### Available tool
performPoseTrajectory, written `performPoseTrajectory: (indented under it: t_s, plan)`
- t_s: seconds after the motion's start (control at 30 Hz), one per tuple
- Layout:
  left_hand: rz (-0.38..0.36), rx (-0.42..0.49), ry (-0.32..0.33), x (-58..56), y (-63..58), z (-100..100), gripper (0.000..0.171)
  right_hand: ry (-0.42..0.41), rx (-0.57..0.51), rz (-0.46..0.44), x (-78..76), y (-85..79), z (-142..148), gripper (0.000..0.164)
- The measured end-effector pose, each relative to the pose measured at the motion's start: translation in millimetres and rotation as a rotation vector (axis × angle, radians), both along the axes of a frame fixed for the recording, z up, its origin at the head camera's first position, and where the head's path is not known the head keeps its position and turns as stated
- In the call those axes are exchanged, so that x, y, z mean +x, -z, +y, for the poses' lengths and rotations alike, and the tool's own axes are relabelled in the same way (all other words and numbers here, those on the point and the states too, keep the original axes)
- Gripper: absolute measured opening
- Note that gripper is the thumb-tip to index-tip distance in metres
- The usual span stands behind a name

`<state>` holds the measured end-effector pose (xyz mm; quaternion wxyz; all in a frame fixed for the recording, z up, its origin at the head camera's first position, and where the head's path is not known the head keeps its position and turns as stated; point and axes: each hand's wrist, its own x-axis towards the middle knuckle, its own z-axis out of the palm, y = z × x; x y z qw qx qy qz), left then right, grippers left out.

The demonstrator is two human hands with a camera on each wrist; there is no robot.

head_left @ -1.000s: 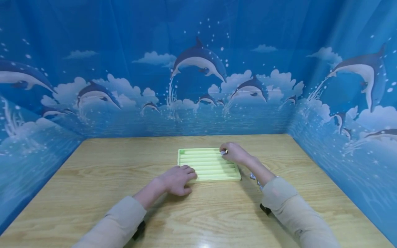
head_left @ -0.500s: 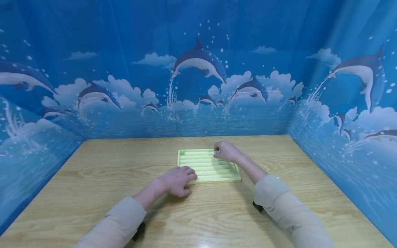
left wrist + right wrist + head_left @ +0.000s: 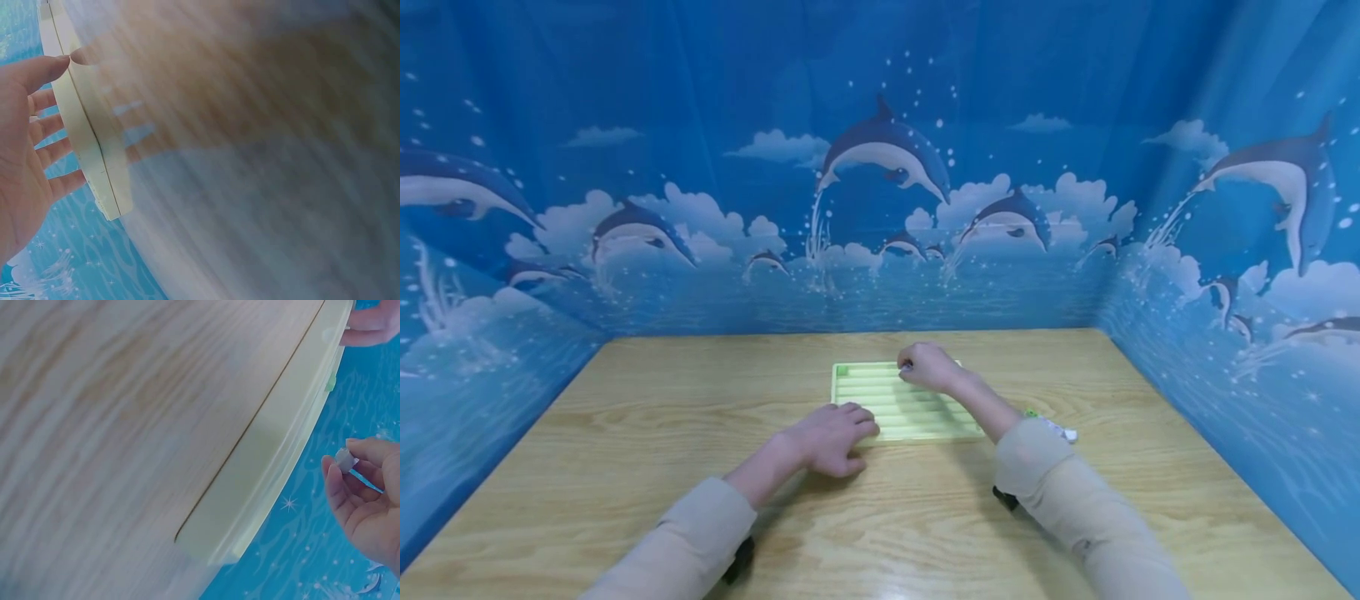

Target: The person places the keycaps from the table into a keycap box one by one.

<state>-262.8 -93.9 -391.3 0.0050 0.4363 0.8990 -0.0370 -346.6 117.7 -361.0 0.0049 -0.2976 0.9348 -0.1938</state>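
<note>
A pale yellow-green tray [image 3: 887,408] with parallel ridges lies flat on the table. My left hand [image 3: 831,437] rests at its near left corner, fingers laid over the rim; in the left wrist view the thumb [image 3: 47,69] is at the tray's side. Over the tray's far side, my right hand [image 3: 928,368] pinches a small whitish block [image 3: 345,460] between thumb and fingers. That block is mostly hidden by the hand in the head view. One small green block [image 3: 842,371] sits in the tray's far left corner.
Small white and green pieces [image 3: 1063,433] lie on the wooden table [image 3: 625,433] right of the tray, partly hidden behind the right sleeve. A blue dolphin-print curtain [image 3: 737,292] encloses the back and sides.
My right hand has moved left along the tray's far side with the small block. Other pieces show beyond the right sleeve. My left hand and the tray have stayed in place.
</note>
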Motion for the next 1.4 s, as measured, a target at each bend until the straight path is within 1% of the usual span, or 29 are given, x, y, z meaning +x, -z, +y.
performPoseTrajectory:
  t_s: [0.13, 0.2, 0.37, 0.47, 0.63, 0.8, 0.87, 1.07, 1.27, 1.33, 1.4]
  plan:
    - [-0.001, -0.003, 0.002, -0.4, 0.3, 0.4, 0.049, -0.01, 0.019, 0.032, -1.5, 2.7, -6.7, 0.02]
    - [-0.003, -0.007, 0.001, -0.3, 0.2, 0.4, 0.049, -0.005, 0.014, 0.025, -1.9, 2.9, -9.4, 0.021]
    - [-0.003, -0.006, 0.004, -0.1, 0.1, -0.2, 0.049, 0.036, -0.009, -0.018, -3.3, 0.8, -15.9, 0.029]
    - [0.006, -0.004, 0.008, 0.1, 0.2, -0.5, 0.049, 0.046, 0.005, -0.032, -5.4, 0.8, -20.7, 0.026]
    - [0.011, -0.005, 0.009, -0.1, 0.1, -0.6, 0.05, 0.027, 0.018, -0.042, -8.5, 1.6, -29.7, 0.025]
    - [0.007, -0.005, 0.007, -0.5, 0.3, -0.4, 0.049, 0.013, 0.018, -0.033, -11.0, 3.6, -37.5, 0.011]
    - [0.009, -0.004, 0.008, -0.3, 0.4, -0.2, 0.049, 0.012, 0.01, -0.03, -12.0, 4.2, -39.9, 0.009]
    - [0.025, 0.0, 0.023, -0.4, 1.0, 0.1, 0.05, 0.006, -0.011, -0.007, -14.8, 4.5, -43.1, 0.018]
    - [0.036, 0.008, 0.026, 0.1, 0.0, -0.3, 0.049, -0.015, -0.009, -0.013, -18.5, 3.5, -46.5, 0.034]
    - [0.035, 0.011, 0.028, 0.3, -0.6, -0.5, 0.049, -0.023, 0.006, -0.016, -19.9, 3.1, -48.6, 0.037]
    - [0.035, 0.013, 0.031, 0.3, -1.3, -0.5, 0.049, -0.021, 0.017, -0.018, -21.4, 2.7, -51.1, 0.035]
